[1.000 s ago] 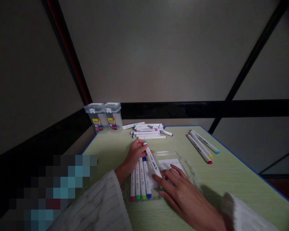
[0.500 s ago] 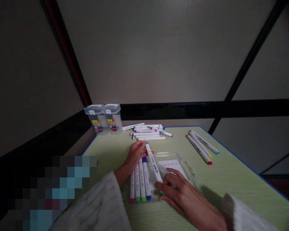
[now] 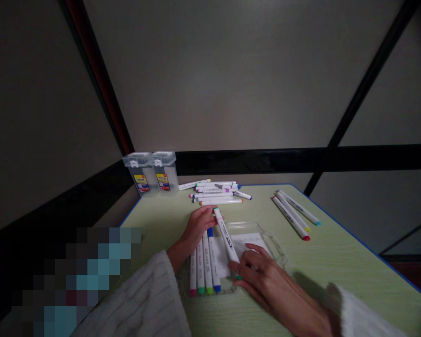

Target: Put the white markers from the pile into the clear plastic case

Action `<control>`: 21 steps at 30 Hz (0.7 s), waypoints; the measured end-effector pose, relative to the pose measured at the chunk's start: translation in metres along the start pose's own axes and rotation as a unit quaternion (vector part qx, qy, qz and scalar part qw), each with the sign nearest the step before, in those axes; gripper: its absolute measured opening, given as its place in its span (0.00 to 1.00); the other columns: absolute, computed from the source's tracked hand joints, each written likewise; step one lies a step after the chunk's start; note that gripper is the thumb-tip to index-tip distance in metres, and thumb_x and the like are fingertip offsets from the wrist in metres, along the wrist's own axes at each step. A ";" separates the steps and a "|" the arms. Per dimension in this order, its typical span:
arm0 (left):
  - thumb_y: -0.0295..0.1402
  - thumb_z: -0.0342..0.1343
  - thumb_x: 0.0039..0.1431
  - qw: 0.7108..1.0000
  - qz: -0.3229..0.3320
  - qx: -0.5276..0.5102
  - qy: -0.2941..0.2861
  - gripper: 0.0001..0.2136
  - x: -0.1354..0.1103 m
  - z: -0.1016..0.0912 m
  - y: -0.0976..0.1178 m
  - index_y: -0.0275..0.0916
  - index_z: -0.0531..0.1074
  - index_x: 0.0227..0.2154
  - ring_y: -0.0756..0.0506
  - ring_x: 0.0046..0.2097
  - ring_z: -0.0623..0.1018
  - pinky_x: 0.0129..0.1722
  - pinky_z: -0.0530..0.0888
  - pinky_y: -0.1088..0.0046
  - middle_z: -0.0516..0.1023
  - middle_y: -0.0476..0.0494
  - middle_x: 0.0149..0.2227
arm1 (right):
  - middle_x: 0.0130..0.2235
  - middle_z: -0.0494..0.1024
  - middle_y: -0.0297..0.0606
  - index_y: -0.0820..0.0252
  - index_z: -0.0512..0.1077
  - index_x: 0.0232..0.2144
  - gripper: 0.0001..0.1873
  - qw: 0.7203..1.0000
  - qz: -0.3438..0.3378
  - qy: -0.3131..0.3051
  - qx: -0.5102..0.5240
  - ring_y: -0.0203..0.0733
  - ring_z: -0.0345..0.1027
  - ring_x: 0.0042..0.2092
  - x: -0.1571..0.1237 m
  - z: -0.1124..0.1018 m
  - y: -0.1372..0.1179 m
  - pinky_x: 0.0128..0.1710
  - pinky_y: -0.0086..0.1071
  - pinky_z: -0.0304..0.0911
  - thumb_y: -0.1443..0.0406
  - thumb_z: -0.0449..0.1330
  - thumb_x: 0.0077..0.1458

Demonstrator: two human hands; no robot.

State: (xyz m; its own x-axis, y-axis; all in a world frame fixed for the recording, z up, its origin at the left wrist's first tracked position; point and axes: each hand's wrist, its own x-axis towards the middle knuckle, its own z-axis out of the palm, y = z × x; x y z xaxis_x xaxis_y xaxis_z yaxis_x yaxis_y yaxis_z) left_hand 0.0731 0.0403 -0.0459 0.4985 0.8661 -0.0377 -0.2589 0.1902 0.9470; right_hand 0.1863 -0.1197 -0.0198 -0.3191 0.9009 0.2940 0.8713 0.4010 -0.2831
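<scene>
The white marker (image 3: 227, 236) has a straight barrel with dark lettering along its side and a green tip showing at each end. No damage can be seen on the visible face. It lies slantwise, far end to the left and near end to the right, over the open clear case (image 3: 228, 291), to the right of four markers (image 3: 204, 267) set side by side there. These have pink, green, light green and blue near ends.

The left hand (image 3: 199, 225) has its grip closed on the marker's far end, thumb and fingers about the green tip. The right hand (image 3: 266, 281) has its grip pinched at the near end, so the barrel spans the two grips with its middle bare. The light is dim and the fingers hide part of the near end; whether it touches the case cannot be determined. The case rests on the counter (image 3: 337, 262).
</scene>
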 end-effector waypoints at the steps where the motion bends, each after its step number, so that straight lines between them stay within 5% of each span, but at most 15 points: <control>1: 0.37 0.56 0.47 1.000 0.002 0.002 -0.002 0.13 0.000 0.000 0.000 0.32 0.70 0.33 0.47 0.34 0.76 0.37 0.71 0.72 0.76 0.38 0.36 | 0.30 0.69 0.35 0.58 0.69 0.33 0.06 1.000 -0.001 0.006 -0.002 0.41 0.64 0.36 -0.001 0.001 0.001 0.42 0.39 0.59 0.67 0.53 0.54; 21: 0.35 0.57 0.45 1.000 0.012 0.020 -0.003 0.10 -0.003 0.000 0.001 0.32 0.70 0.28 0.45 0.36 0.76 0.42 0.67 0.68 0.75 0.40 0.33 | 0.32 0.72 0.38 0.60 0.69 0.36 0.09 0.996 0.018 0.064 -0.053 0.40 0.65 0.35 -0.004 0.006 0.029 0.46 0.44 0.54 0.68 0.50 0.56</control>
State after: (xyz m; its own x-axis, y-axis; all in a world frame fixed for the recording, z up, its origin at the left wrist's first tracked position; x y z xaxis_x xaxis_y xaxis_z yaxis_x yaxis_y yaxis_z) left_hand 0.0718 0.0378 -0.0445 0.4976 0.8673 -0.0131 -0.2383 0.1513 0.9593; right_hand 0.2111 -0.1108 -0.0347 -0.2432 0.8825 0.4025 0.9177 0.3437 -0.1991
